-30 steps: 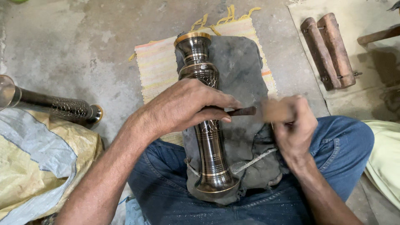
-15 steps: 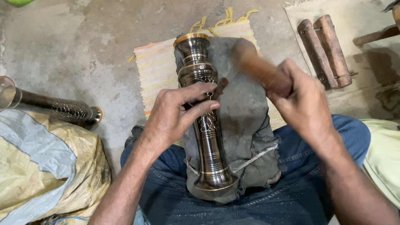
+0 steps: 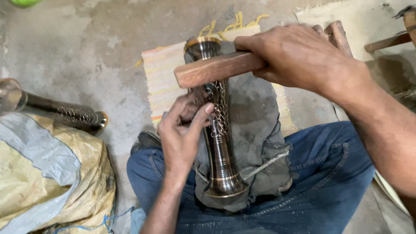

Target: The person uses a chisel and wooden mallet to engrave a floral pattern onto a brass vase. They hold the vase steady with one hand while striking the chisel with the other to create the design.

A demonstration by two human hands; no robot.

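A tall dark metal vase [image 3: 221,160] with a gold rim and fine engraved lattice lies along a grey cloth pad [image 3: 260,130] on my lap. My left hand [image 3: 182,134] presses against the vase's left side at mid-height, fingers pinched around a small dark chisel that is mostly hidden by them. My right hand [image 3: 299,56] grips a wooden mallet stick [image 3: 208,71], held level just above the vase's neck and over the left fingers. Blue jeans cover my legs beneath the pad.
A second engraved vase [image 3: 60,110] lies on the concrete floor at left, beside a yellow and grey sack [image 3: 47,182]. A striped mat [image 3: 162,82] lies under the pad's far end. Wooden pieces [image 3: 338,34] and a tool handle [image 3: 385,41] sit at the top right.
My right hand has lifted from the lap and swung the wooden stick across over the vase's neck. My left hand has slid lower on the vase, its fingers now pinched.
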